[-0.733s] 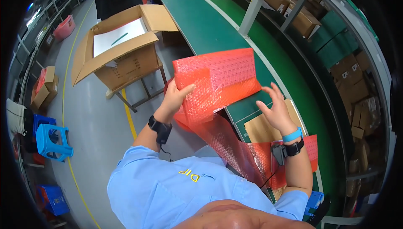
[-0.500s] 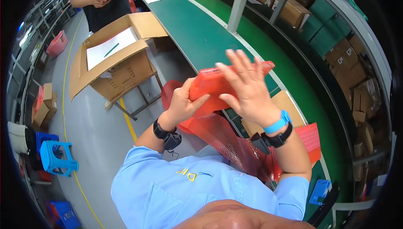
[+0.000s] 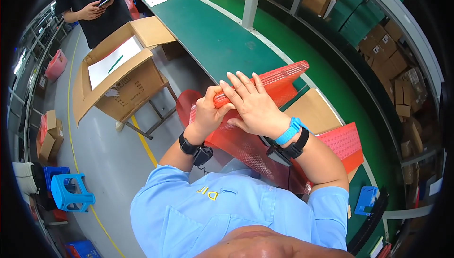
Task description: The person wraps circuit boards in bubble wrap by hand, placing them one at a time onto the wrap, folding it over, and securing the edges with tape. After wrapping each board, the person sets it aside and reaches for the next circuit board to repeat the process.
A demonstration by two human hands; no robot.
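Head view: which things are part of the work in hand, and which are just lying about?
In hand:
- red bubble wrap, folded, pressed between both hands
- left hand, in a grip on its near end
- right hand, flat on top
- more red wrap at the bench edge

Lying about:
- open carton on a stand
- blue stool
- green belt
- shelved boxes

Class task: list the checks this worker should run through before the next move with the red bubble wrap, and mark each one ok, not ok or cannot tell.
1. Left hand grips the folded red bubble wrap: ok.
2. Right hand lies flat on the fold, pressing it: ok.
3. Fold edges line up: cannot tell, the hands cover them.
4. Loose end of the wrap hangs free below the hands, not snagged: cannot tell.
5. Green bench ahead has bare space: ok.
6. Open cardboard box stands apart from the hands, to the left: ok.
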